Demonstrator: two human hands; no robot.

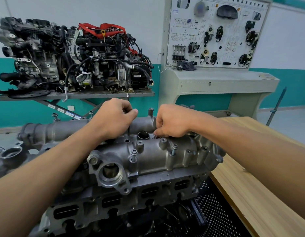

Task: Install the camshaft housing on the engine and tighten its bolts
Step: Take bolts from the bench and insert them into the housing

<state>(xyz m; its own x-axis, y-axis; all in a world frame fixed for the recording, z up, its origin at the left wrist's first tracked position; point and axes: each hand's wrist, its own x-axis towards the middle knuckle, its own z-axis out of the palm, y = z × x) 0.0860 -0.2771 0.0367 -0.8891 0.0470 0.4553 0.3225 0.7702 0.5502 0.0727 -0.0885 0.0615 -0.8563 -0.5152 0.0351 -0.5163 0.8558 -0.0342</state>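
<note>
The grey cast camshaft housing [165, 156] lies on top of the engine [124, 199] in the middle of the view. Two bolts [134, 155] [174, 148] stand raised in holes along its near side. My left hand [112, 118] is closed around a thin dark tool shaft [128, 129] that runs down to the housing's top near a round port [143, 135]. My right hand [172, 122] pinches a small bolt at the housing's top, just right of that port; the bolt is mostly hidden by my fingers.
A wooden bench [261, 185] runs along the right. Behind, a complete engine [73, 57] sits on a metal stand, and a grey training console with a component board [215, 33] stands at the back right. Black perforated mesh [216, 211] lies below the engine.
</note>
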